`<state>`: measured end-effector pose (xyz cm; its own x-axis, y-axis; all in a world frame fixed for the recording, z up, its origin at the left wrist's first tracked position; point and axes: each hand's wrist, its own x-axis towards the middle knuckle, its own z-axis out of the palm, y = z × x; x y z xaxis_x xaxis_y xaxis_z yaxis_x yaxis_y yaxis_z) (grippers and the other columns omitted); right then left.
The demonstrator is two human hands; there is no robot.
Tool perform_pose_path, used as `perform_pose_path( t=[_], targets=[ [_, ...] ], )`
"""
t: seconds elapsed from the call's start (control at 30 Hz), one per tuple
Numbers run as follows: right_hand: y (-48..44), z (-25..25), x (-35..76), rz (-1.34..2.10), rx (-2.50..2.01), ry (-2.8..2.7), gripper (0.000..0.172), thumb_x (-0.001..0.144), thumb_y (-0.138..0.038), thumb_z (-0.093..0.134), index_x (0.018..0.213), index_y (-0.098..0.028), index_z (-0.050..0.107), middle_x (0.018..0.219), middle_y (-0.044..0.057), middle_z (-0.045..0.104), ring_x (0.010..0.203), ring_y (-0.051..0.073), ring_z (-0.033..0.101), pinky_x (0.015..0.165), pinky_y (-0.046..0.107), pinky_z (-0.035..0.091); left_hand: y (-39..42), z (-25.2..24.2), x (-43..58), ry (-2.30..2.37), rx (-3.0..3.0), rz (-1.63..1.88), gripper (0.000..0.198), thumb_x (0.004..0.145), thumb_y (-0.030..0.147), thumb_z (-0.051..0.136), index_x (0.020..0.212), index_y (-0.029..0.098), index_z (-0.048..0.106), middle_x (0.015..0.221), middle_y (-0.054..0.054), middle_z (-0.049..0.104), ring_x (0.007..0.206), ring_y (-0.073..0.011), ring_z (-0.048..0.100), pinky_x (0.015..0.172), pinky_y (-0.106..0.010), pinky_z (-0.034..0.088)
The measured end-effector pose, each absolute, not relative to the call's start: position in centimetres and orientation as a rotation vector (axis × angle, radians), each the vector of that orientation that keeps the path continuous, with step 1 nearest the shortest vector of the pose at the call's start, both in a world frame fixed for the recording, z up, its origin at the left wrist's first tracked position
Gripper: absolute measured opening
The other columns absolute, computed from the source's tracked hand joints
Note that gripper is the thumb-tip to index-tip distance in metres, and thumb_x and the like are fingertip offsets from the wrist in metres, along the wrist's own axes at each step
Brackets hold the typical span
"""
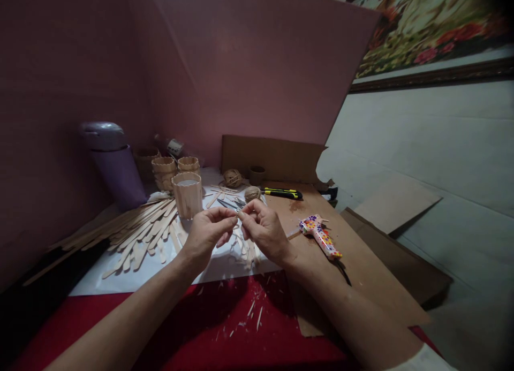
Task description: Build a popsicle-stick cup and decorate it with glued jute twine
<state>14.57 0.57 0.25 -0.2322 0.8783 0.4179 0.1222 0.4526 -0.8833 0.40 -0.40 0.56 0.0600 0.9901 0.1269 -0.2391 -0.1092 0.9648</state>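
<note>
My left hand (206,233) and my right hand (267,229) meet over the white sheet, thumbs and forefingers pinched together. Whatever is between the fingertips is too small to make out. Just behind them lie scissors (227,203), partly hidden by the fingers, and a small ball of twine (252,193). Left of my hands stands a cup faced with wooden craft sticks (187,196). Below the hands, thin wood pieces (249,253) are scattered on the sheet.
Many craft sticks (140,232) fan out at left beside a purple flask (118,173). A floral glue gun (321,237) and a yellow-black utility knife (283,192) lie on cardboard (361,274) at right. More stick-covered cups (164,170) and a larger twine ball (233,178) stand behind.
</note>
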Motion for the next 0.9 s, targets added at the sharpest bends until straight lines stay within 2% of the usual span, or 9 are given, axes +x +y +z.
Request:
perform_pose_path(
  t=[0.27, 0.47, 0.63, 0.73, 0.83, 0.9],
  targets=[
    [0.72, 0.05, 14.69, 0.931, -0.883, -1.664, 0.016, 0.088, -0.032, 0.054, 0.078, -0.020, 0.049, 0.049, -0.006, 0.053, 0.042, 0.007, 0.042, 0.043, 0.018, 0.031, -0.49, 0.80, 0.66, 0.933, 1.173, 1.325, 0.026, 0.062, 0.033, 0.077, 0.063, 0.011, 0.063, 0.043, 0.002, 0.052, 0.036, -0.0033, 0.036, 0.036, -0.016, 0.021],
    [0.23, 0.42, 14.19, 1.024, -0.935, -1.597, 0.018, 0.084, -0.031, 0.055, 0.093, -0.021, 0.043, 0.049, -0.009, 0.056, 0.036, 0.007, 0.038, 0.039, 0.017, 0.031, -0.40, 0.72, 0.70, 0.899, 1.116, 1.382, 0.028, 0.061, 0.033, 0.078, 0.064, 0.012, 0.061, 0.044, 0.004, 0.050, 0.036, -0.0034, 0.037, 0.036, -0.016, 0.022],
    [-0.04, 0.49, 14.09, 0.952, -1.021, -1.595, 0.021, 0.087, -0.036, 0.054, 0.097, -0.020, 0.044, 0.051, -0.008, 0.058, 0.036, 0.008, 0.044, 0.040, 0.019, 0.035, -0.01, 0.59, 0.58, 0.914, 1.092, 1.411, 0.029, 0.061, 0.034, 0.078, 0.064, 0.013, 0.059, 0.042, 0.006, 0.046, 0.034, -0.0033, 0.035, 0.034, -0.016, 0.019],
    [0.22, 0.20, 14.11, 0.934, -1.025, -1.614, 0.021, 0.086, -0.040, 0.055, 0.086, -0.019, 0.049, 0.053, -0.005, 0.057, 0.039, 0.008, 0.045, 0.041, 0.020, 0.035, -0.13, 0.65, 0.60, 0.913, 1.102, 1.396, 0.029, 0.062, 0.035, 0.078, 0.065, 0.012, 0.060, 0.041, 0.006, 0.046, 0.034, -0.0030, 0.034, 0.035, -0.016, 0.019],
    [0.28, -0.20, 13.95, 0.902, -0.974, -1.672, 0.023, 0.087, -0.034, 0.054, 0.070, -0.020, 0.049, 0.054, -0.004, 0.054, 0.042, 0.008, 0.045, 0.044, 0.021, 0.036, -0.32, 0.60, 0.63, 0.904, 1.099, 1.385, 0.030, 0.061, 0.034, 0.078, 0.064, 0.012, 0.059, 0.043, 0.006, 0.047, 0.034, -0.0023, 0.034, 0.035, -0.016, 0.019],
    [0.13, -0.42, 13.84, 0.870, -0.943, -1.691, 0.021, 0.087, -0.030, 0.053, 0.069, -0.020, 0.049, 0.054, -0.004, 0.054, 0.046, 0.009, 0.047, 0.048, 0.021, 0.038, -0.33, 0.49, 0.60, 0.901, 1.102, 1.373, 0.030, 0.062, 0.035, 0.078, 0.063, 0.012, 0.059, 0.043, 0.005, 0.047, 0.035, -0.0024, 0.034, 0.036, -0.016, 0.019]
  ],
)
